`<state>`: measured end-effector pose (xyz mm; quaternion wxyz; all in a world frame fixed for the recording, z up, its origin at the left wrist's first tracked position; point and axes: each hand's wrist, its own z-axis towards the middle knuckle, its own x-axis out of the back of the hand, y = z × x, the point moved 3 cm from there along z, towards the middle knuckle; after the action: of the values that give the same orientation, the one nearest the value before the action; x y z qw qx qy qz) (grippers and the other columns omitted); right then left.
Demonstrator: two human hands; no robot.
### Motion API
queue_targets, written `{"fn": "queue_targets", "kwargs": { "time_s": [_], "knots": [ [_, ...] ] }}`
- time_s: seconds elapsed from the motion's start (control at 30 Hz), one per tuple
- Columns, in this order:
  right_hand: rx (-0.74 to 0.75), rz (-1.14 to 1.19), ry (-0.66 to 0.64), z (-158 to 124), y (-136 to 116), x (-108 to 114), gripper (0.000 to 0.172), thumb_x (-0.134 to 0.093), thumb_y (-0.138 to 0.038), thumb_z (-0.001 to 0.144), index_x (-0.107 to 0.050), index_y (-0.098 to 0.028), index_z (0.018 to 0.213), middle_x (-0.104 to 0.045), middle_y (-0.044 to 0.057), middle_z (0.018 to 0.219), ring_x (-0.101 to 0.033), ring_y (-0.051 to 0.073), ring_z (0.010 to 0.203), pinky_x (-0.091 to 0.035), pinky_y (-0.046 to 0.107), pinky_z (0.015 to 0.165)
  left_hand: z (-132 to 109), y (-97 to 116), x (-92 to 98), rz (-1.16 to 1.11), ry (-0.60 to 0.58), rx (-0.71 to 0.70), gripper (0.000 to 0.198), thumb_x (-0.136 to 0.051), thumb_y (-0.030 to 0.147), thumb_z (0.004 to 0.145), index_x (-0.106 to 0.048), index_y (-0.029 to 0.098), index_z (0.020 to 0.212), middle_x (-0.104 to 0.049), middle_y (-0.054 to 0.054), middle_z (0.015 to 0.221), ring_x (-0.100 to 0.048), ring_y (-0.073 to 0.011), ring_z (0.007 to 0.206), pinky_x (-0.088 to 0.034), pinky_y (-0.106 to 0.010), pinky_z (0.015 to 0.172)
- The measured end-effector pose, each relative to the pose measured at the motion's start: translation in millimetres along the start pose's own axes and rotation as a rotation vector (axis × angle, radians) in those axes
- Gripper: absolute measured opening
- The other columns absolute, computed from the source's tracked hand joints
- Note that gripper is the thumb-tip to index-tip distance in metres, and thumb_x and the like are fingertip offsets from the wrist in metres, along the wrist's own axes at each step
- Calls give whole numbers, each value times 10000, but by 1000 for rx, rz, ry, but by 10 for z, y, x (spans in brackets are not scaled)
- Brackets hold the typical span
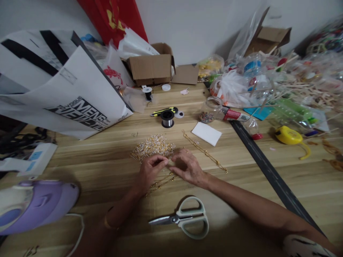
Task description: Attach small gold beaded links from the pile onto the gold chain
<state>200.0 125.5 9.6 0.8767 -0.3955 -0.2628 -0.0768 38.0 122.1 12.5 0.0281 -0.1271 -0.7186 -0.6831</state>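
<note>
My left hand (150, 171) and my right hand (186, 167) meet at the middle of a wooden table (241, 185), fingertips pinched close together. Both pinch something small at the near edge of a pile of small gold and clear beads (153, 147); I cannot make out the piece itself. A thin gold chain (160, 182) trails from under my left hand toward me. A second gold chain (205, 152) lies stretched out just right of my right hand.
Scissors (184, 217) lie near me. A wire spool (167, 119), yellow utility knife (163, 111), white pad (206, 133), bead jar (210, 110) and black strip (268, 171) sit beyond. Paper bag (75, 96) left, purple iron (34, 203) near left, yellow tape measure (291, 136) and clutter right.
</note>
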Motion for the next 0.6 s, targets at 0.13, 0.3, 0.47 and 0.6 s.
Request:
{"fn": "queue_targets", "kwargs": {
  "time_s": [0.13, 0.3, 0.47, 0.6],
  "knots": [
    [2, 4, 10, -7, 15, -6, 180, -634, -289, 799, -542, -182, 912, -615, 54, 858, -550, 183, 835, -425, 335, 772, 3, 5, -3, 8, -7, -33, 110, -638, 246, 744, -661, 146, 705, -630, -7, 695, -555, -125, 669, -418, -218, 644],
    [-1, 6, -19, -7, 36, -22, 82, -592, -245, 837, -551, -190, 881, -625, 28, 802, -547, 163, 789, -404, 345, 809, 14, -26, 0, 18, -20, -52, 120, -628, 247, 754, -653, 150, 688, -629, -1, 681, -560, -122, 664, -419, -213, 639],
    [8, -6, -69, 13, 11, -11, 58, -516, -216, 882, -569, -193, 871, -624, 25, 783, -539, 158, 782, -391, 357, 834, 5, -39, -5, 40, -23, -68, 125, -623, 252, 754, -654, 150, 688, -624, -3, 665, -550, -121, 646, -414, -213, 620],
    [20, -29, -85, 23, -10, -4, 87, -486, -202, 890, -571, -187, 886, -621, 45, 826, -533, 169, 824, -397, 350, 810, -1, -44, -14, 64, -4, -74, 120, -616, 239, 746, -650, 142, 684, -620, -9, 649, -540, -119, 623, -409, -214, 597]
  ]
}}
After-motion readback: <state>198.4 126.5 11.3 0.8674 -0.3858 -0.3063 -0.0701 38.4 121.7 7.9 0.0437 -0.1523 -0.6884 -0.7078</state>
